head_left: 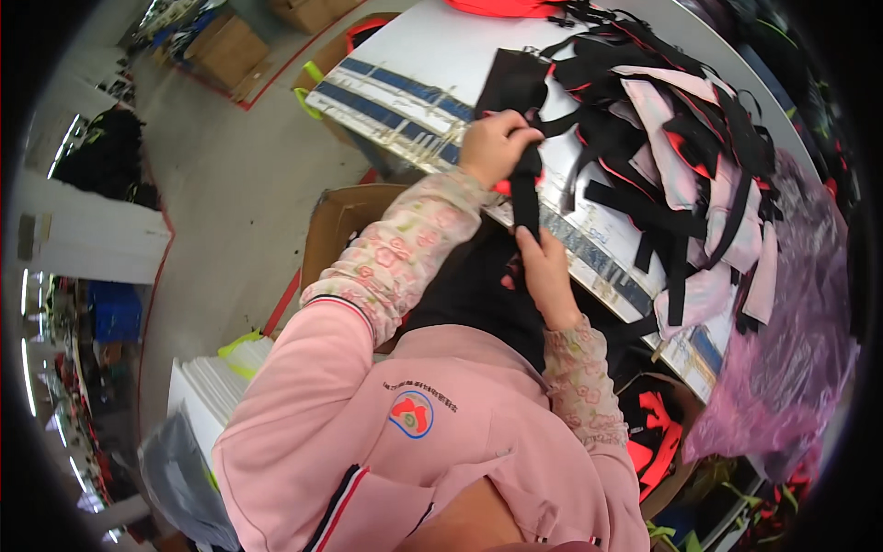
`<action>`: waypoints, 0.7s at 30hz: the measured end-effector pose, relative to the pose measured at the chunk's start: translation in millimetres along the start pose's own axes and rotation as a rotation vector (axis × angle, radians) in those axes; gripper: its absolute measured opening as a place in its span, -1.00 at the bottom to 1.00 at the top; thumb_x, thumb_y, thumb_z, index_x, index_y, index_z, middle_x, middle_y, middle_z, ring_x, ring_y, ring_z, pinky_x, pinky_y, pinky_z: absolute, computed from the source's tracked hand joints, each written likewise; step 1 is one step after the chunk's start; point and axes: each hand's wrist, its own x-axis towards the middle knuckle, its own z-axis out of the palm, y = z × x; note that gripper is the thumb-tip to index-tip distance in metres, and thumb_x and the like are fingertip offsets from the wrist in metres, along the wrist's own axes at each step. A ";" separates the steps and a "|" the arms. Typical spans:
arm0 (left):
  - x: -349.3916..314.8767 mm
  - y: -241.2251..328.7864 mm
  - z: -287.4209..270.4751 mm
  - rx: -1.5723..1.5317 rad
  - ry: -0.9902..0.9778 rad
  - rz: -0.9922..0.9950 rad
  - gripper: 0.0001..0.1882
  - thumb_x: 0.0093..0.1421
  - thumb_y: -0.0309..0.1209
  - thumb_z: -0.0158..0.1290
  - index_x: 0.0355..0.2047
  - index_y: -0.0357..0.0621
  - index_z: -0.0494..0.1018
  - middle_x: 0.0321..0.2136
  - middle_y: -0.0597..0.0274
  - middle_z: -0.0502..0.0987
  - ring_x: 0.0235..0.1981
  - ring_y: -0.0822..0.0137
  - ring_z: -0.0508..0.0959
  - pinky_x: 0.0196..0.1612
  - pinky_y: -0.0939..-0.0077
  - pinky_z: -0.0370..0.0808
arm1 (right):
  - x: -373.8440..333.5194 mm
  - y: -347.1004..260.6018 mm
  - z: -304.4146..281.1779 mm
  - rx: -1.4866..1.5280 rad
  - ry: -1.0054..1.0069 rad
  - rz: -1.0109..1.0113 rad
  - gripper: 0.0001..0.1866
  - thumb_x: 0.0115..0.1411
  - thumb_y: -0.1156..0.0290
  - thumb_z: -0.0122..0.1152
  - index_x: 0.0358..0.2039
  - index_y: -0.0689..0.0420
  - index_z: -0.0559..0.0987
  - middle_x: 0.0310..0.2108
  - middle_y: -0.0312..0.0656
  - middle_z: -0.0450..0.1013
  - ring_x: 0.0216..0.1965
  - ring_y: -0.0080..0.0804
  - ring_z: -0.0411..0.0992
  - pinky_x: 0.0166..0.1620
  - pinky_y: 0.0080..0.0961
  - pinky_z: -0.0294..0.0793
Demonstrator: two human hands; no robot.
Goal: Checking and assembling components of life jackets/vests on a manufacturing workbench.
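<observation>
A black strap (525,201) stretches between my two hands at the table's near edge. Its upper part is pinched in the closed fingers of my left hand (497,147). Lower down, my right hand (550,276) has its thumb and fingers closed on the same strap. A black fabric piece (515,83) lies flat on the table just beyond my left hand, and a bit of bright red-orange shows beside the strap. Whether the strap is joined to that piece is hard to see. To the right lies a tangled pile of black straps and pale pink fabric pieces (658,138).
The white table (432,41) has worn blue-and-white tape along its near edge. A pink plastic bag (773,368) hangs at its right end. Below stand a cardboard box (336,216) and another box with red-orange pieces (658,432). White stacked sheets (198,391) are at lower left.
</observation>
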 end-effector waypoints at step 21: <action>75.4 -168.8 -270.2 0.644 0.069 -0.092 -0.62 -0.03 -0.13 0.23 -0.60 -0.22 0.44 -0.60 0.01 0.48 -0.56 0.16 0.46 -0.44 0.30 0.38 | -65.3 4.8 36.9 0.021 -0.699 -0.144 -0.76 0.24 0.27 0.05 -0.39 0.22 0.45 -0.61 -0.35 0.38 -0.60 -0.63 0.34 -0.51 -0.64 0.35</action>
